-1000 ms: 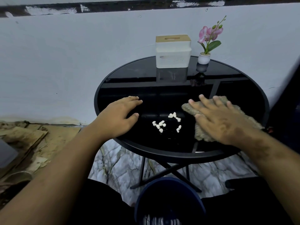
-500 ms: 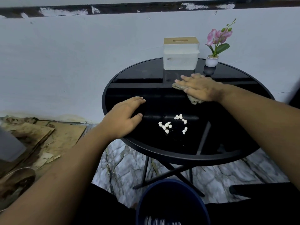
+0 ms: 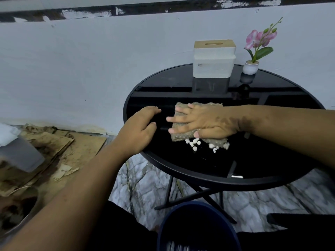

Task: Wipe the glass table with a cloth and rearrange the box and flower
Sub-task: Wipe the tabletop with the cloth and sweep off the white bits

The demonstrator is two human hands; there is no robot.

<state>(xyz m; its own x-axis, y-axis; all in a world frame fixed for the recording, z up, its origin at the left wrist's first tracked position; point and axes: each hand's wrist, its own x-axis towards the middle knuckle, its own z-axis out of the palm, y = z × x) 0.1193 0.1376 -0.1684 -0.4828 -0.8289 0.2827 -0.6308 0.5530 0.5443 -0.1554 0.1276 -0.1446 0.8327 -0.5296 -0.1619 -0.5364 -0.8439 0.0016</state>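
- Cloth (image 3: 183,136): coarse tan pad, flat on the glass table (image 3: 253,165) at frame centre; white crumbs (image 3: 194,143) touch its lower edge.
- Right hand (image 3: 204,122): fingers straight, pressing the cloth, pointing frame-left.
- Left hand (image 3: 139,131): just left of the cloth, relaxed, resting on the glass, holding nothing.
- Box (image 3: 213,60) and flower (image 3: 257,49): upper right, well apart from both hands, right hand nearer.

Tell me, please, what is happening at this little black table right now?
A person is wiping the round glass table. The right hand presses a cloth flat on the glass, right beside some small white bits. The left hand rests on the table's left edge. The box and the potted flower stand at the back, not yet rearranged.
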